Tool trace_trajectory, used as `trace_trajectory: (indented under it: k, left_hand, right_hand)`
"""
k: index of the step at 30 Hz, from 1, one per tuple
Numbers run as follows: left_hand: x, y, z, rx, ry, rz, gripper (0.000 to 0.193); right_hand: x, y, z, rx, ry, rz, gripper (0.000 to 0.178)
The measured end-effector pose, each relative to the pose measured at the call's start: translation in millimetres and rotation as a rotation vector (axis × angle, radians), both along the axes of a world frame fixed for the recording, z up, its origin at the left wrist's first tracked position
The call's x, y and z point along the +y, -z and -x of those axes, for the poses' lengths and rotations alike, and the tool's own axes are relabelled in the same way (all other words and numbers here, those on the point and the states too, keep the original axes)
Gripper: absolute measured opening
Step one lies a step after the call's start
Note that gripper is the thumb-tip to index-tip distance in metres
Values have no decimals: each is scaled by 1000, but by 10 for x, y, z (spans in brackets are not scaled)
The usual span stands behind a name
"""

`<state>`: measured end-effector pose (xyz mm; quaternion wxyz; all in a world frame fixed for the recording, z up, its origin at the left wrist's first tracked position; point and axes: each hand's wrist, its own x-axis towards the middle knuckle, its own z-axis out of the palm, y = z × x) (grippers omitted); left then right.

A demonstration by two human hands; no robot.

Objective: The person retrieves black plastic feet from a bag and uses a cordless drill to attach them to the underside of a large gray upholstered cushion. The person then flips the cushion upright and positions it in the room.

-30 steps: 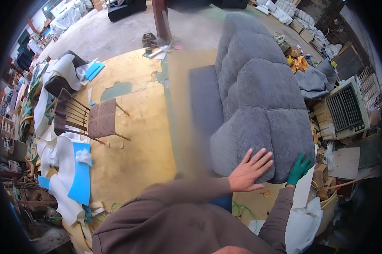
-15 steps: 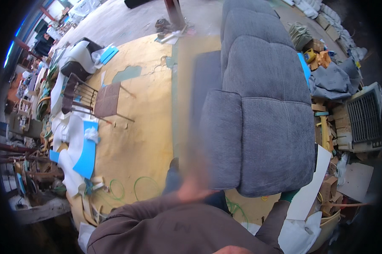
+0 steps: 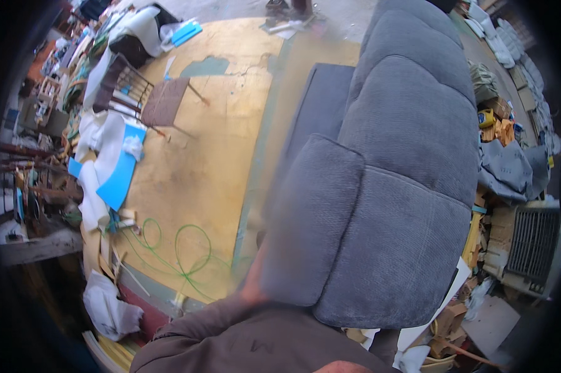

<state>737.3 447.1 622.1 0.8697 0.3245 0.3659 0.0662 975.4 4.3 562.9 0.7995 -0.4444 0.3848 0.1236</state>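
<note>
A large grey upholstered sofa (image 3: 411, 149) with stitched seams stretches away from my body, its near end close to my chest. At its near left corner is a padded arm section (image 3: 315, 217). My left hand (image 3: 253, 283) is against the left side of this section; its fingers are blurred and partly hidden, so their grip cannot be made out. Beyond the near right edge only my right sleeve (image 3: 385, 344) shows, and the sofa hides that hand. A flat dark grey panel (image 3: 315, 109) lies along the sofa's left side.
Tan sheeting (image 3: 199, 155) covers the floor on the left, with a loose green hose (image 3: 193, 255) on it. A brown chair (image 3: 159, 102) stands farther off, near blue and white foam sheets (image 3: 115, 180). A grilled metal unit (image 3: 529, 242) and cardboard scraps crowd the right.
The view has shifted, and the sofa's near end now sits lower and closer to me. My left hand has gone from the sofa's front corner to its left side. My right hand's green glove is now hidden.
</note>
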Motion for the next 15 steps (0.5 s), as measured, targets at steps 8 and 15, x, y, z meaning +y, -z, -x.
trace_trajectory:
  k: [8, 15]
  left_hand:
    - [336, -411, -588, -289, 38, -1355, 63]
    - [945, -1215, -1570, -395, 40, -1438, 122]
  right_hand:
    - [486, -849, -404, -159, -108, 233, 74]
    - [1274, -1866, -1224, -509, -149, 395, 73]
